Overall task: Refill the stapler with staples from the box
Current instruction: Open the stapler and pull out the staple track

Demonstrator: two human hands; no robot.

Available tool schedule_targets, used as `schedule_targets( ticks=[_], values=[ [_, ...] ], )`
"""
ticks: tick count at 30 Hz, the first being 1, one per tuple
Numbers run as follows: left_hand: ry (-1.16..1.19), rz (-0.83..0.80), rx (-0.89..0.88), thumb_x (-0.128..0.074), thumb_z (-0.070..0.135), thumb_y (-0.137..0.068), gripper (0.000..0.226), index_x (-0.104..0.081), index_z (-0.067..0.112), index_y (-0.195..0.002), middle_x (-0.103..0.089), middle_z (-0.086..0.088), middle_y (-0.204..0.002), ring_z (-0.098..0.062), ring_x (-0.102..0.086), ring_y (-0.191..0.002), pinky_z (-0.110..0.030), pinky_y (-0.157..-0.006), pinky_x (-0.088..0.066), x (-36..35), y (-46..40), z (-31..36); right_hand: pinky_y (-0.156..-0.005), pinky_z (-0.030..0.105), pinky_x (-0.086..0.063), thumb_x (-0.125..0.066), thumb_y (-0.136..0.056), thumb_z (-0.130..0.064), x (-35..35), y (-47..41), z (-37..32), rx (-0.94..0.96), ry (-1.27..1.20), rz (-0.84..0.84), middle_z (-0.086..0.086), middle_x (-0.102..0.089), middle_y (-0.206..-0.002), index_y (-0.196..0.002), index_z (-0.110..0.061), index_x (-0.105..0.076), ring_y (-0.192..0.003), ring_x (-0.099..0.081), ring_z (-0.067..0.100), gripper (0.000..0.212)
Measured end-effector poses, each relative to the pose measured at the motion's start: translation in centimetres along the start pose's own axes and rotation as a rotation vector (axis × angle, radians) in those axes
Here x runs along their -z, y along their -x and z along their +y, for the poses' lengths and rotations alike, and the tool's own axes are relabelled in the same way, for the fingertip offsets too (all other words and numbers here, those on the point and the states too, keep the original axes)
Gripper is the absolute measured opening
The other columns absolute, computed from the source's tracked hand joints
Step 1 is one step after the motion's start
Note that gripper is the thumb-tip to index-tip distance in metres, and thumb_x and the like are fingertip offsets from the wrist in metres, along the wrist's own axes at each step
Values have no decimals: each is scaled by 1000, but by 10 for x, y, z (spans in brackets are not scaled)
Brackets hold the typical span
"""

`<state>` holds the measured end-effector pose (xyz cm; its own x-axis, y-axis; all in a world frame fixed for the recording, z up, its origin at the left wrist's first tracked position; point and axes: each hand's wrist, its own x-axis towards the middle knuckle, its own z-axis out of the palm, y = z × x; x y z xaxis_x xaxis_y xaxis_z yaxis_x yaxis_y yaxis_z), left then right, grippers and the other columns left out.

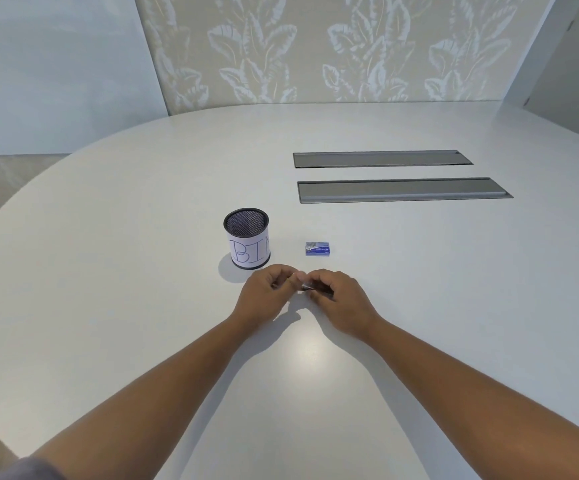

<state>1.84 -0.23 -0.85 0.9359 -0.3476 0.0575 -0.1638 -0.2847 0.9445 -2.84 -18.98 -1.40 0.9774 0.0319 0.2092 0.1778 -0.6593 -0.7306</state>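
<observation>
Between our hands sits a small dark stapler [310, 287], gripped by our right hand [341, 299]; our left hand [264, 295] pinches its near end. Beyond lie the staple box [318, 248] and the mesh cup [246, 238] on the table [142, 237].

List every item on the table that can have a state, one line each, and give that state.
Mesh cup marked BIN: upright, nothing visible inside.
Staple box: closed, flat, untouched.
Small dark object: held by both hands; too hidden to identify.
Left hand: fingers pinching.
Right hand: fingers curled round it.
</observation>
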Motion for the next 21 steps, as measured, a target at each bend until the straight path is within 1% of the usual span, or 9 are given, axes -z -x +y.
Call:
schedule_targets(
  ticks=[3, 5, 7, 9, 12, 14, 17, 20, 21],
  values=[
    [115, -73, 28, -77, 36, -89, 23, -73, 24, -108, -75, -9, -92, -11, -60, -70, -23, -66, -49, -1, -3, 6, -77, 49, -54, -58, -95, -46, 0, 2, 0, -28, -100, 13, -5, -72, -89, -110, -29, -66, -81, -64, 21, 24],
    [174, -105, 41, -76, 22, -91, 28, -69, 19, -118, -73, -12, -98, -15, -63, -72, -24, -61, -50, -5, -5, 9, -78, 52, -56, -58, -97, -50, 1, 1, -1, -71, -182, 6, 0, -75, -90, -117, -30, -64, -81, -68, 27, 29],
    [272, -93, 85, -71, 14, -94, 31, -64, 13, -125, -65, -15, -96, -21, -65, -77, -31, -66, -53, -12, -6, 12, -76, 49, -56, -57, -97, -51, 1, 1, -3, -113, -262, -16, 0, -77, -87, -126, -35, -61, -74, -69, 22, 33],
    [390, -75, 128, -68, 13, -96, 29, -63, 5, -124, -58, -16, -89, -22, -63, -74, -33, -72, -53, -19, -7, 17, -77, 46, -53, -54, -95, -52, 1, -1, -6, -154, -315, -32, -3, -78, -87, -129, -39, -59, -76, -70, 20, 37],
    [447, -55, 161, -70, 14, -95, 26, -65, -3, -115, -64, -13, -82, -20, -61, -69, -30, -71, -52, -24, -11, 20, -75, 43, -51, -52, -93, -42, 4, -4, -8, -208, -416, -39, 2, -72, -83, -124, -41, -63, -75, -63, 24, 33],
    [422, -52, 167, -70, 15, -95, 24, -67, -4, -110, -63, -16, -85, -21, -58, -70, -30, -71, -49, -25, -12, 20, -82, 47, -54, -53, -95, -30, 5, -5, -9, -238, -523, -27, 14, -69, -95, -125, -37, -63, -85, -64, 22, 32],
    [393, -45, 163, -67, 15, -98, 18, -70, 0, -107, -68, -16, -84, -16, -61, -67, -30, -71, -52, -26, -11, 19, -92, 52, -56, -54, -102, -18, 7, -6, -9, -259, -583, -4, 8, -68, -100, -130, -30, -59, -92, -68, 21, 31],
    [447, -55, 171, -60, 20, -102, 21, -72, 6, -113, -72, -30, -100, -34, -70, -82, -45, -80, -59, -29, -11, 20, -87, 53, -56, -57, -103, -16, 7, -5, -9, -244, -608, -14, 10, -70, -94, -127, -21, -61, -87, -69, 24, 24],
    [469, -67, 178, -58, 21, -103, 23, -72, 8, -115, -71, -31, -103, -38, -70, -84, -45, -78, -61, -30, -11, 20, -85, 52, -57, -58, -103, -15, 7, -5, -9, -237, -618, -17, 9, -71, -91, -124, -19, -62, -84, -69, 25, 22]
  ],
)
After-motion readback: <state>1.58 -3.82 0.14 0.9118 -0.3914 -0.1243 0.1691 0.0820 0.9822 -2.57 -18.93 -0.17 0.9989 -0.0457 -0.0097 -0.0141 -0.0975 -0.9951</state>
